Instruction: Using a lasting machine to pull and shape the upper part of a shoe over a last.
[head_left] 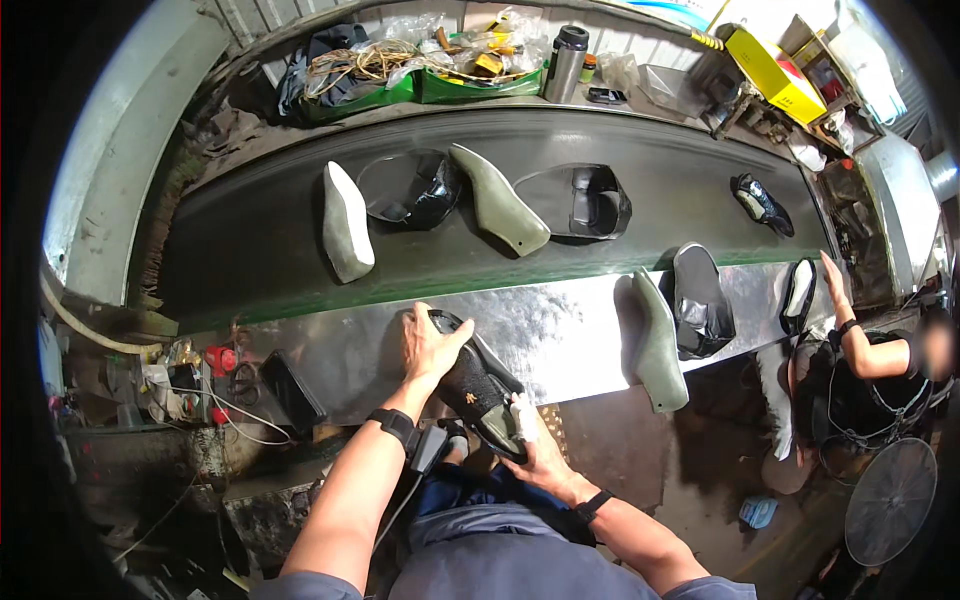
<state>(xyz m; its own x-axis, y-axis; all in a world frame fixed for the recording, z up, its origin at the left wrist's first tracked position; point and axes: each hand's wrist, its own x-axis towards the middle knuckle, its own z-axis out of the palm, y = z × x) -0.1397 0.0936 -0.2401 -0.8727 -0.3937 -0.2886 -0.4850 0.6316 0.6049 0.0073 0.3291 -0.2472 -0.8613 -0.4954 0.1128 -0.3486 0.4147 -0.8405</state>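
Observation:
Between my two hands is a black shoe [462, 375] with a small gold ornament on its upper; a green shoe last [497, 426] shows inside its lower opening. My left hand [432, 348] grips the upper end, with the thumb across it. Lower down, my right hand [542, 462] clasps the other end, a white covering around one finger. The shoe is tilted over the near edge of the shiny metal ledge [370, 345]. On that ledge to the right, a green shoe last [657, 345] lies beside a black shoe piece [702, 300].
A dark belt [280, 265] beyond the ledge carries a pale last [346, 220], another green last [498, 200], black shoe pieces [577, 200] and a small black shoe [762, 205]. A co-worker's arm [860, 340] reaches in at right. A phone [292, 388] and cables lie left.

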